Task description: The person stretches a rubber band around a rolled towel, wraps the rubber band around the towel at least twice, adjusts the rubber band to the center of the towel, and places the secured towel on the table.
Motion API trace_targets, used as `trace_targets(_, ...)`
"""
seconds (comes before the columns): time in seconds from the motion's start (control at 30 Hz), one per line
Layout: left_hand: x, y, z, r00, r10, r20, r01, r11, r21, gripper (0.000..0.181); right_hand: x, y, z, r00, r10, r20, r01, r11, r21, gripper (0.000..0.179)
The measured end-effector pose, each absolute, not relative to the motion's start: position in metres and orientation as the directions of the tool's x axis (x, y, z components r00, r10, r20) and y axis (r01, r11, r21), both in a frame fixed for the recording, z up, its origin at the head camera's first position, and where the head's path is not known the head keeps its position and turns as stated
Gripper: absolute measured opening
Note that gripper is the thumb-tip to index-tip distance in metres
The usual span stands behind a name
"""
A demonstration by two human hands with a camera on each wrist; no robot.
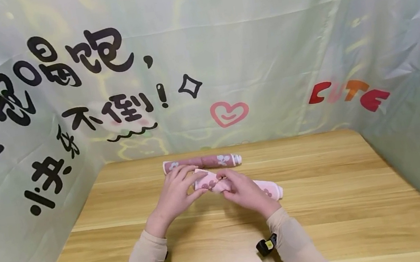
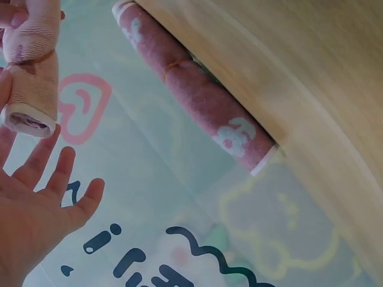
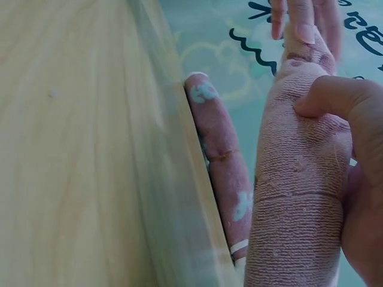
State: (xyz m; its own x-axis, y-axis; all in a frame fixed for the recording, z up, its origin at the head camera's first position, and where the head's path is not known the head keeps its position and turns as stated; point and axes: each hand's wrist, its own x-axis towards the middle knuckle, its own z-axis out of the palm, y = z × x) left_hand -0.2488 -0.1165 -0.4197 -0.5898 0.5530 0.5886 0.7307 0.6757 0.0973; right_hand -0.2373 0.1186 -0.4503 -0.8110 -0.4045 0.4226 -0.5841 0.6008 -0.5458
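A pale pink rolled towel (image 1: 268,189) with darker flower prints is held between both hands above the table. The left hand (image 1: 178,188) pinches its left end between thumb and index finger; its other fingers (image 2: 84,200) spread out past the white-edged end of the roll. The right hand (image 1: 244,189) grips the towel near its middle, thumb pressed on the terry surface in the right wrist view. A thin brownish band (image 2: 33,61) cinches the roll near the left end. Part of the towel is hidden behind the right hand.
A darker mauve rolled towel (image 1: 198,163) with pale flowers lies behind the hands near the table's back edge, tied around its middle by a thin band (image 2: 173,64). The wooden table (image 1: 329,204) meets printed cloth walls (image 1: 264,58) at the back and sides.
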Motion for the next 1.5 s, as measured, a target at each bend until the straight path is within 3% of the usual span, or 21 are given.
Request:
trace_targets(0.1,-0.248,-0.118,-0.422,-0.603,0.556,0.572,0.724,0.683,0.1,0.042,-0.238,0.12,-0.449,-0.812,-0.415,0.409,-0.583,0.57,-0.579,0.045)
trace_targets(0.33,-0.25,-0.119,-0.423,-0.695,0.527,0.49,0.674,0.714,0.188,0.048,-0.239,0.121,-0.448,-0.815,-0.43,0.388,-0.575,0.522,-0.63,0.039)
trace_targets(0.63,-0.248,-0.118,-0.42,-0.741,0.508,0.438,0.64,0.733,0.232,0.042,-0.238,0.12,-0.448,-0.795,-0.447,0.411,-0.603,0.498,-0.623,0.036)
trace_targets(0.93,-0.249,-0.117,-0.423,-0.652,0.516,0.556,0.698,0.695,0.173,0.012,-0.236,0.117,-0.446,-0.802,-0.44,0.404,-0.596,0.539,-0.596,0.036)
trace_targets(1.1,-0.248,-0.117,-0.422,-0.614,0.508,0.604,0.709,0.692,0.138,0.008,-0.236,0.116,-0.446,-0.793,-0.432,0.431,-0.61,0.547,-0.574,0.04)
trace_targets(1.2,-0.249,-0.116,-0.422,-0.603,0.501,0.621,0.706,0.698,0.122,0.007,-0.237,0.113,-0.447,-0.757,-0.412,0.506,-0.652,0.524,-0.548,0.04)
trace_targets(1.37,-0.249,-0.115,-0.422,-0.596,0.489,0.637,0.698,0.707,0.111,0.006,-0.236,0.105,-0.45,-0.64,-0.39,0.662,-0.755,0.476,-0.451,0.03)
trace_targets(1.5,-0.247,-0.113,-0.421,-0.597,0.48,0.643,0.695,0.71,0.116,0.007,-0.234,0.099,-0.45,-0.612,-0.367,0.7,-0.763,0.507,-0.402,0.022)
